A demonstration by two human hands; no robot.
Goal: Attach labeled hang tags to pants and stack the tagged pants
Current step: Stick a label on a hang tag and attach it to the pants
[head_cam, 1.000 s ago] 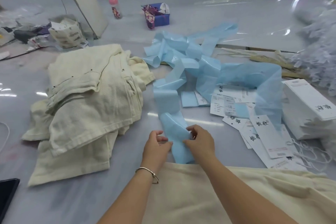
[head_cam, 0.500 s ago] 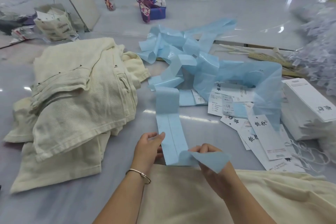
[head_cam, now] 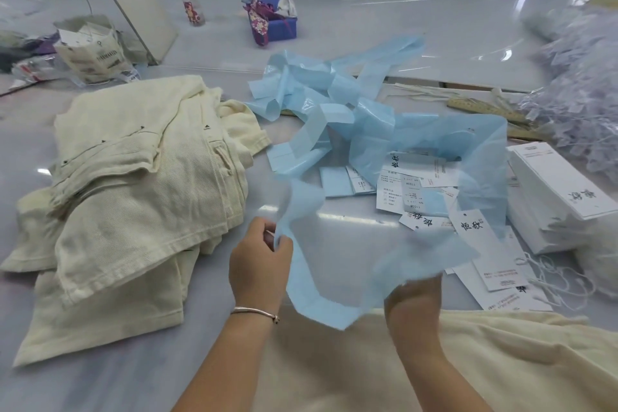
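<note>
Pants of cream woven cotton lie in a rumpled stack (head_cam: 133,184) at nine o'clock on the pale grey glossy table (head_cam: 384,23), and another cream pair (head_cam: 501,361) is spread across the near edge at five o'clock, under both forearms. White paper hang tags printed with black characters (head_cam: 475,237) are scattered at three o'clock, some lying over one another, with white loop strings (head_cam: 548,274) trailing just beside them. A tall block of stacked white tags (head_cam: 555,197) stands further toward three o'clock, touching a heap of clear plastic fasteners (head_cam: 582,104) at two o'clock.

A long strip of thin light-blue backing paper (head_cam: 337,104) winds in loops from twelve o'clock down to the centre. The left hand (head_cam: 261,264), a thin metal bangle (head_cam: 257,313) on its wrist, pinches one edge of this strip between thumb and curled fingers. The right hand (head_cam: 414,298) is blurred; it grips the strip's other end, which flares up above the knuckles, though how the fingers lie I cannot tell. Between the hands the strip sags in a loop onto the near pants.

At eleven o'clock stand a small pink-capped bottle (head_cam: 190,2) and, at twelve o'clock, a blue box with floral cloth (head_cam: 272,20); a crumpled printed paper bag (head_cam: 97,50) sits at ten o'clock.
</note>
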